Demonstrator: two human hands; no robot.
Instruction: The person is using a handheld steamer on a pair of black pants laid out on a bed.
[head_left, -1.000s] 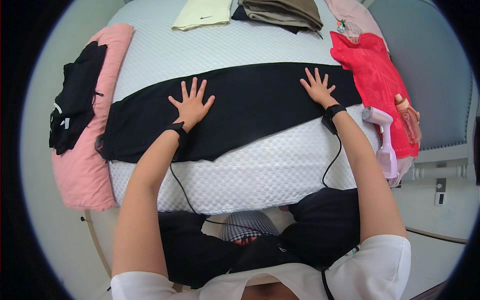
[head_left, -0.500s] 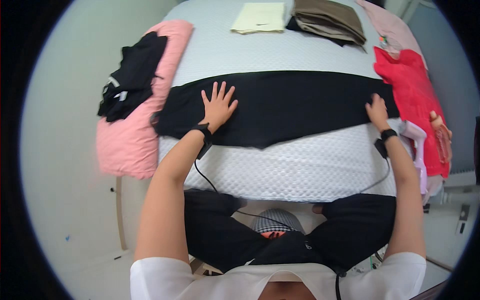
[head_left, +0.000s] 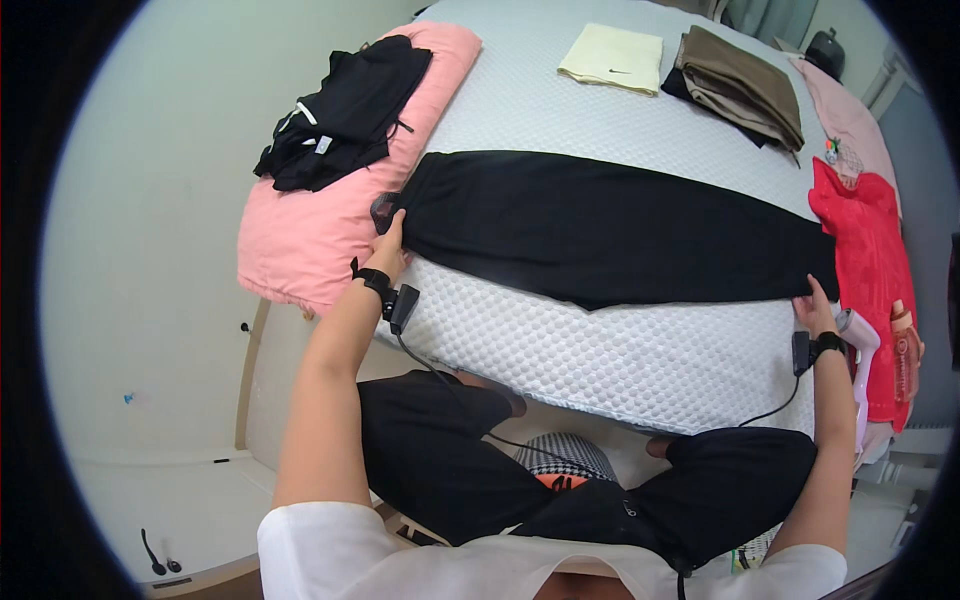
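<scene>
A long black garment (head_left: 610, 228) lies stretched flat across the white quilted bed (head_left: 620, 350). My left hand (head_left: 388, 243) grips the garment's left end near the pink cloth. Far to the right, my right hand (head_left: 818, 312) pinches the garment's other end beside the red cloth. Both wrists wear black bands with cables running back to my body.
A pink cloth (head_left: 320, 230) hangs over the bed's left side with crumpled black clothes (head_left: 345, 110) on it. Folded cream (head_left: 612, 57) and brown (head_left: 742, 92) garments lie at the far side. A red cloth (head_left: 868, 250) and a white handheld steamer (head_left: 858, 345) sit at the right edge.
Both hands slid outward from the garment's middle to its two ends, and the garment now lies stretched out longer. The view shifted right.
</scene>
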